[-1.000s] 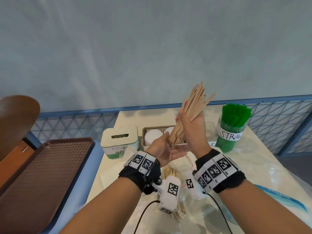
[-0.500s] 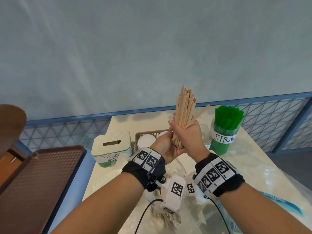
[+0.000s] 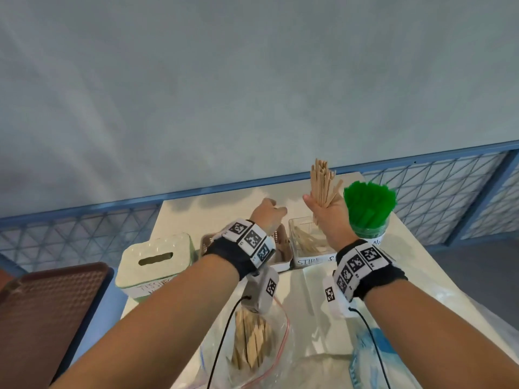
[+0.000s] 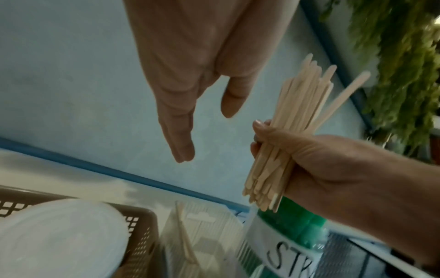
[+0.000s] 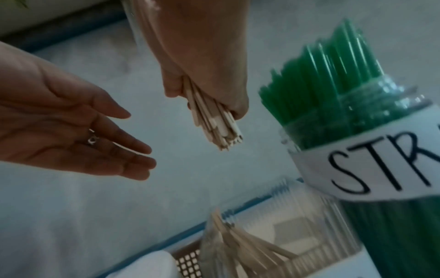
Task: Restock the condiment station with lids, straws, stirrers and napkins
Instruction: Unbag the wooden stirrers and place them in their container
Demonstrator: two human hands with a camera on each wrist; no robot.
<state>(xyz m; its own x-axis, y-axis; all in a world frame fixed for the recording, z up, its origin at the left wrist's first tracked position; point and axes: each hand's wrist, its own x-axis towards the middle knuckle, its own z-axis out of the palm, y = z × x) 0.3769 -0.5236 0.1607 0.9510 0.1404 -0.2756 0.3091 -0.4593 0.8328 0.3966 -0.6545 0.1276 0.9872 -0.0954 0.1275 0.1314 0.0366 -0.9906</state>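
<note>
My right hand (image 3: 325,210) grips an upright bundle of wooden stirrers (image 3: 322,182) just above the clear stirrer box (image 3: 309,242), which holds a few stirrers. The same bundle (image 4: 288,135) shows in the left wrist view, and its lower ends (image 5: 214,124) in the right wrist view. My left hand (image 3: 268,213) hovers empty to the left of the bundle, fingers straight (image 4: 176,116). Green straws fill the labelled jar (image 3: 369,209) on the right. White lids (image 4: 59,237) lie in a brown basket (image 3: 207,242). A tissue box (image 3: 156,262) stands further left.
A clear zip bag with more stirrers (image 3: 250,341) lies on the table near me, beside other plastic wrapping (image 3: 373,346). A brown tray (image 3: 47,313) sits off the table's left. A blue rail (image 3: 84,209) and a wall run behind the table.
My left hand has let go of the bundle and moved left. My right hand has carried the stirrers forward and right, over the stirrer box, standing them upright.
</note>
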